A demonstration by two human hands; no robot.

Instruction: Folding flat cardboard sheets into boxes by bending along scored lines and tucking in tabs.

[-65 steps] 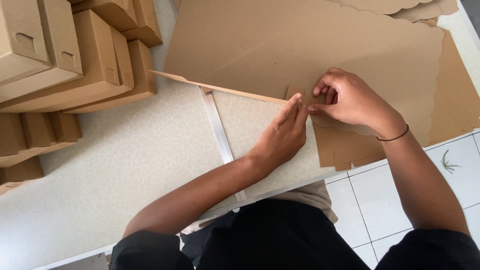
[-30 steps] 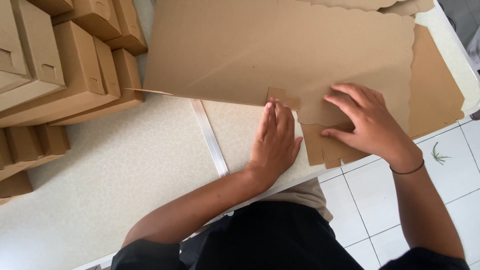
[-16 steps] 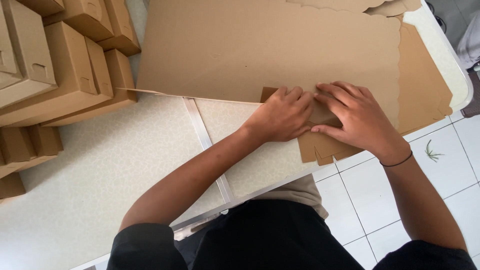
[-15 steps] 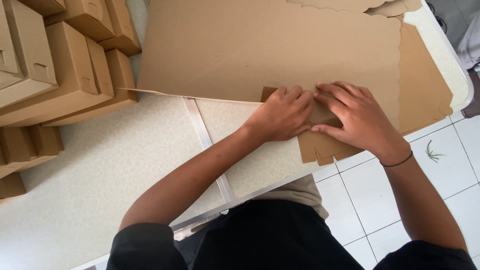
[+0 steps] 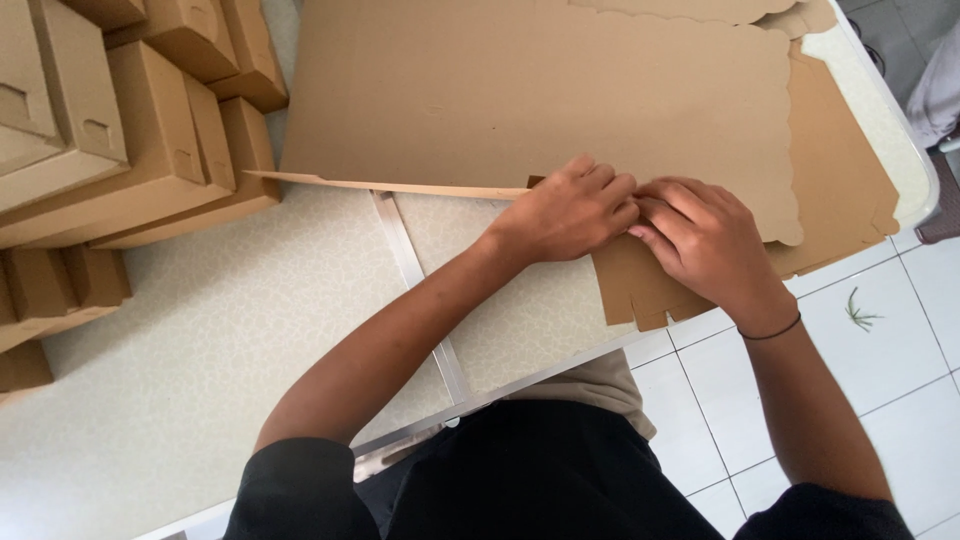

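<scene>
1. My left hand [image 5: 570, 208] lies knuckles up on the near edge of the flat cardboard sheet [image 5: 540, 90], fingers curled and pressing down on a small tab at that edge.
2. My right hand [image 5: 705, 240] sits just beside it, touching it; its fingertips are bent onto the same edge. Whether they pinch the tab or only press it flat, I cannot tell.
3. The cardboard sheet is the topmost of a stack of unfolded blanks on the far right part of the tabletop [image 5: 200, 350]. A lower blank [image 5: 640, 290] with a notched edge pokes out toward me beneath my hands, overhanging the near rim of the tabletop.
4. The step in hand, as I judge it, is creasing or freeing a flap along the sheet's near edge. The next move would call for both hands to keep the fold line straight while the rest of the sheet stays flat.
5. A metal strip [image 5: 415, 280] runs across the tabletop from far to near, left of my left forearm.
6. Folded cardboard boxes [image 5: 130, 130] are stacked at the far left, well apart from my hands.
7. White floor tiles [image 5: 880, 330] show at the near right.
</scene>
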